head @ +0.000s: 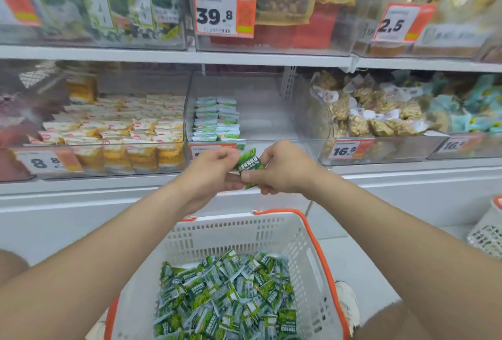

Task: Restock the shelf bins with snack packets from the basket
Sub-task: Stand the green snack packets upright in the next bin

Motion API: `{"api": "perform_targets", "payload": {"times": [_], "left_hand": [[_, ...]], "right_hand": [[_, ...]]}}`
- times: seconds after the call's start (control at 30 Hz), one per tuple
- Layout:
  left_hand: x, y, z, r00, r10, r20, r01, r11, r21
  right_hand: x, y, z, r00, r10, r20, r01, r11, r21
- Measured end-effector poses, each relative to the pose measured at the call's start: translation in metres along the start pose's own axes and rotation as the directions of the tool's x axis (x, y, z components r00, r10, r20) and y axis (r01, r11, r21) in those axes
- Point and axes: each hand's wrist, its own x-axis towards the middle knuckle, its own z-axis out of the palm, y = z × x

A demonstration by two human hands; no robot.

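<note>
"Head view: where's the packet (248,164)?"
"Raised above the basket (307,231), just in front of the bin (271,147). Both the left hand (212,168) and the right hand (284,171) pinch it, fingers (231,180) closed on its lower edges."
"Its long axis?"
"Near upright, top leaning right."
"And the free space?"
"Ahead and slightly right, beside the rows (217,119) in the bin. I'd judge the right hand nearer."
</note>
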Motion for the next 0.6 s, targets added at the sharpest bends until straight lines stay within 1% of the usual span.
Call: {"api": "perform_targets", "payload": {"times": [0.07,0.1,0.23,0.33,0.4,0.5,0.53,0.57,0.6], "left_hand": [[0.004,0.019,-0.002,0.999,0.043,-0.014,-0.042,0.998,0.045],[0.007,0.027,-0.003,0.997,0.07,-0.017,-0.068,0.993,0.096],[0.02,0.053,-0.01,0.984,0.176,-0.037,-0.159,0.947,0.279],[0.034,0.064,-0.021,0.978,0.206,-0.016,-0.184,0.904,0.387],[0.041,0.069,-0.027,0.977,0.213,-0.004,-0.194,0.896,0.399],[0.049,0.079,-0.029,0.968,0.251,-0.004,-0.225,0.872,0.434],[0.052,0.081,-0.03,0.96,0.279,-0.002,-0.244,0.845,0.477],[0.056,0.082,-0.032,0.945,0.326,-0.008,-0.269,0.794,0.545],[0.063,0.082,-0.037,0.919,0.394,-0.003,-0.297,0.699,0.65]], "right_hand": [[0.0,-0.007,-0.006,0.999,0.018,-0.041,-0.008,0.974,0.227],[0.0,-0.011,-0.009,0.999,0.025,-0.038,-0.012,0.954,0.298],[0.009,-0.022,-0.02,1.0,-0.009,0.0,0.008,0.93,0.368],[0.023,-0.026,-0.023,1.0,0.001,0.008,-0.005,0.905,0.426],[0.032,-0.029,-0.026,1.0,0.007,-0.025,0.004,0.908,0.419],[0.046,-0.033,-0.031,0.995,-0.005,-0.101,0.038,0.946,0.323],[0.05,-0.034,-0.032,0.991,-0.016,-0.134,0.055,0.956,0.287],[0.054,-0.033,-0.034,0.983,-0.026,-0.182,0.071,0.968,0.242],[0.06,-0.031,-0.035,0.969,-0.032,-0.246,0.08,0.979,0.186]]}}
